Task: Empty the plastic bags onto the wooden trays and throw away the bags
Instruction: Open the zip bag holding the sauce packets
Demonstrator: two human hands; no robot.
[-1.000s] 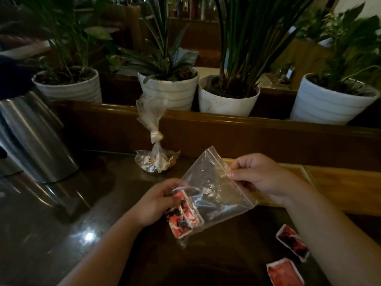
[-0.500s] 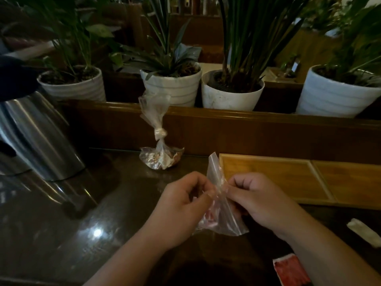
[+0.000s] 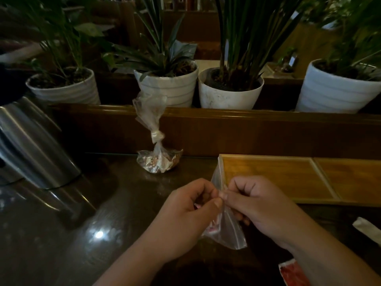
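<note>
A clear zip bag with red-and-white packets inside hangs between my two hands above the dark table. My left hand and my right hand both pinch its top edge, thumbs almost touching. A second clear bag, knotted at the neck and holding small pale bits, stands on the table against the wooden ledge. Two wooden trays lie side by side on the right, just beyond my right hand, with nothing in them.
A red packet lies at the bottom right, a white packet near the right edge. A shiny metal bin stands at the left. White plant pots line the ledge behind the table.
My hands came together at the bag's top edge. The bag turned from flat and spread wide to hanging edge-on. My view shifted, so the trays now show.
</note>
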